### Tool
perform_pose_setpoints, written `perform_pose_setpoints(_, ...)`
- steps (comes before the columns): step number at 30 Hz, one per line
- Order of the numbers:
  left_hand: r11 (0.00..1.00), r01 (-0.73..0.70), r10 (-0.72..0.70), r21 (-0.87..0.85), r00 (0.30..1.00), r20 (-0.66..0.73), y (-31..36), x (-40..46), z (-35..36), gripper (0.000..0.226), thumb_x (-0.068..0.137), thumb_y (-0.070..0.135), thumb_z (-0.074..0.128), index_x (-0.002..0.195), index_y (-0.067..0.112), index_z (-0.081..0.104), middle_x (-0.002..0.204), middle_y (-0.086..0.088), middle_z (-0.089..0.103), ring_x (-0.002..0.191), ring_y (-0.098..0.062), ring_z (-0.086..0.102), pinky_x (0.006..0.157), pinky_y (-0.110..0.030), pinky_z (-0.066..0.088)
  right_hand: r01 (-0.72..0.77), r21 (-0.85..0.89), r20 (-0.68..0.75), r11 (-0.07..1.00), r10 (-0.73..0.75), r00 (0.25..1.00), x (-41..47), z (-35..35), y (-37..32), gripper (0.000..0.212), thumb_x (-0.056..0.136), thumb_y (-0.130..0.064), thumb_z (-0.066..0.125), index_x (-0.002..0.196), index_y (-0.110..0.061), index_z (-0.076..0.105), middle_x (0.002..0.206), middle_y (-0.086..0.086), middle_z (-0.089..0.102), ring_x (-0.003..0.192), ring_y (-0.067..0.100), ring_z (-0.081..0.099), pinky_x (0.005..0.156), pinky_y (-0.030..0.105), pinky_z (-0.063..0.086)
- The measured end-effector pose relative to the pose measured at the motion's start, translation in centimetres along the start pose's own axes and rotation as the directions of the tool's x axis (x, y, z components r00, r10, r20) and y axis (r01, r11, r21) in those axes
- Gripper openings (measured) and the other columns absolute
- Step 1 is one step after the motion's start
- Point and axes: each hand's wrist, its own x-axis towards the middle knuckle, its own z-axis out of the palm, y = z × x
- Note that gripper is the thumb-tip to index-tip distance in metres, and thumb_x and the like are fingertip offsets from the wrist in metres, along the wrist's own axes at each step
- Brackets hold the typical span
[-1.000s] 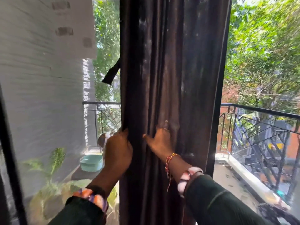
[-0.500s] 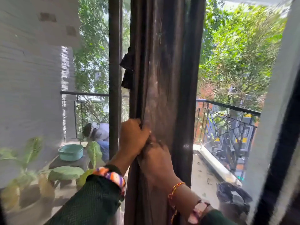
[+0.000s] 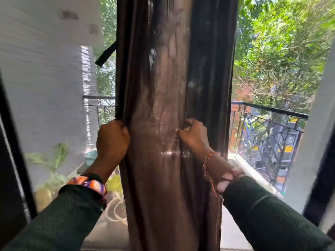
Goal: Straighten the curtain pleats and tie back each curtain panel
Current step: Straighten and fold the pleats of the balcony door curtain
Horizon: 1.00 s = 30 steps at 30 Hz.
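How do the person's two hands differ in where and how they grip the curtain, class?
The left hand is a closed fist on the curtain's left edge folds; the right hand pinches a fold further right. The left wrist has a broad multicoloured band, the right a thin red-orange thread. Both grip at similar height.

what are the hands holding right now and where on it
Both grip the dark brown curtain at mid-height: the left hand is closed on its left-edge folds, the right hand pinches a pleat right of centre.
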Motion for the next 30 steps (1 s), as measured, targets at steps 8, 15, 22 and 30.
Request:
perform_pose_setpoints(8,0.998,-0.016,0.018,0.053,0.999,-0.047,0.2,-0.8,-1.7,0.020,0.086,0.007,0.050,0.078,-0.008,0.059,0.088,-0.032,0.062,0.085,-0.046,0.059,0.067,-0.043,0.044,0.237,-0.295,0.008,0.926,-0.246,0.969,-3.8,4.4,-2.8,0.068,0.085,-0.013,0.053,0.144,-0.011,0.020,0.108,0.019,0.065,0.101,0.039,0.060,0.083,0.041,0.046)
perform_pose_setpoints(15,0.995,-0.064,0.058,-0.074,0.995,-0.076,4.0,-1.9,1.1,0.029,0.087,0.013,0.050,0.062,-0.001,0.056,0.072,-0.027,0.063,0.063,-0.038,0.058,0.056,-0.027,0.027,0.567,-0.241,0.102,0.788,-0.561,0.822,-4.9,4.7,-2.1,0.082,0.070,0.003,0.064,0.143,0.004,0.027,0.072,0.018,0.068,0.064,0.039,0.064,0.054,0.035,0.044)
perform_pose_setpoints(22,0.895,0.119,-0.149,-0.430,0.988,-0.037,8.7,-3.4,4.2,0.054,0.094,0.038,0.048,0.043,0.019,0.042,0.040,0.005,0.042,0.040,-0.003,0.044,0.042,-0.018,0.027,0.542,-0.082,0.314,0.836,-0.495,0.811,-3.8,1.0,-0.3,0.079,0.091,-0.017,0.051,0.150,-0.016,-0.001,0.119,0.016,0.060,0.107,0.037,0.057,0.081,0.041,0.045)
perform_pose_setpoints(30,0.980,0.107,-0.138,-0.166,0.972,-0.188,9.2,-3.2,5.2,0.037,0.081,0.028,0.042,0.057,0.002,0.052,0.067,-0.033,0.061,0.067,-0.043,0.059,0.057,-0.032,0.028,0.785,-0.116,0.000,0.608,-0.791,0.612,-1.7,-3.0,4.3,0.068,0.068,-0.020,0.063,0.134,-0.016,0.046,0.116,0.008,0.060,0.109,0.029,0.054,0.094,0.041,0.046)
